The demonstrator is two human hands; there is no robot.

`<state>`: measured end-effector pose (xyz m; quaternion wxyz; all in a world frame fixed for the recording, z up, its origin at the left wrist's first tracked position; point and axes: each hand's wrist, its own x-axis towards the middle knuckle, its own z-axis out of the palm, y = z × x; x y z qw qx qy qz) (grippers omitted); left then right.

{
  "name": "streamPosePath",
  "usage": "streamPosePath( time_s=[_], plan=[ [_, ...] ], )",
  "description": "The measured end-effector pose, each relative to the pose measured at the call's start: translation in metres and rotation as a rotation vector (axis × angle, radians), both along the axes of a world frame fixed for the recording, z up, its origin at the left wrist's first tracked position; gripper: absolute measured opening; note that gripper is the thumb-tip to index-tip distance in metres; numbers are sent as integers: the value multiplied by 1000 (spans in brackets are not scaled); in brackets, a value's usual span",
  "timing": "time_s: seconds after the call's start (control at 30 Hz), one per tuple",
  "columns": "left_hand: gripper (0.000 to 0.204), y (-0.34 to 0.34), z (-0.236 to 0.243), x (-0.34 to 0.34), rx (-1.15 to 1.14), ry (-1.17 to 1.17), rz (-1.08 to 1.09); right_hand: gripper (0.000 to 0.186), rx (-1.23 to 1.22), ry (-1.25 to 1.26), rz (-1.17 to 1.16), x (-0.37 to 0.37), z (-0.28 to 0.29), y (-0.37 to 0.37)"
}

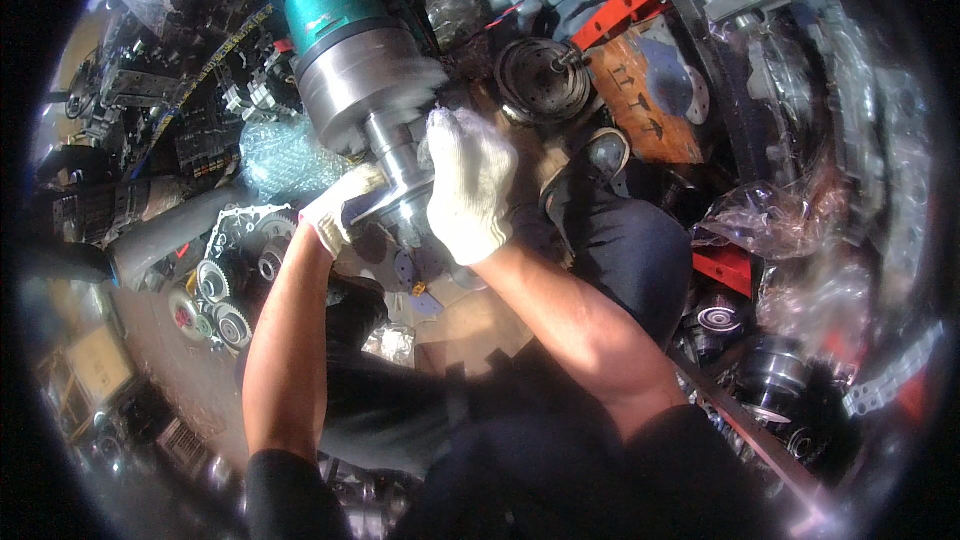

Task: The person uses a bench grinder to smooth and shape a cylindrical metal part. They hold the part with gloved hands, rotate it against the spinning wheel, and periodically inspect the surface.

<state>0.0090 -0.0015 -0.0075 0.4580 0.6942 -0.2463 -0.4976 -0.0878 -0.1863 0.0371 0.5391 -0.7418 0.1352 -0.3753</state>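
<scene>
Biggest item: green machine (330, 5), top, left of centre, dark ribbed collar at its upper end. Large steel chuck (352, 80) sits directly below the green housing; its right edge is blurred.

Gear casing (222, 285) lies left of the left forearm, on the floor, open side showing several gears.

Orange-brown cardboard (640, 95) at upper right, with a grey-blue plate (672, 80) overlapping it.

Right hand (470, 185), white knit glove, is at the right side of the shaft, just below the chuck. Fingers curled in tight; can't tell whether they hold anything, since the back of the glove hides the palm side.

Bubble-wrapped bundle (290, 158) left of the chuck. Round metal drum (543, 80) right of it, holes around its face, near the cardboard.

Left hand (338, 212), also gloved, at the left side of the flange. Fingers bent, gap narrow; fingertips partly hidden, so grip can't be confirmed.

Steel shaft (393, 145) projects from the chuck toward the person, between the two gloves. Its lower end carries the flange (412, 186).

Smallest: thin dark strip (366, 206), right beside the left glove, by the flange; contact unclear.
</scene>
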Motion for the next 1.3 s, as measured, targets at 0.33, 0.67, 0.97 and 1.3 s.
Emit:
streamPosePath(
  time_s=[0.33, 0.67, 0.97, 1.3],
  plan=[
    [24, 5, -12, 1, -140, -95, -8, 37, 21, 18, 21, -1, 1, 0],
    [21, 5, -15, 1, 94, 29, 78, 35, -2, -13, -15, 0, -1, 1],
    [18, 9, -29, 9, -42, -276, -158, 32, 51, 63, 33, -2, -3, -1],
    [19, 13, -29, -3, -21, 201, 219, 33, 19, 22, -5, -1, -4, 1]
  ],
)
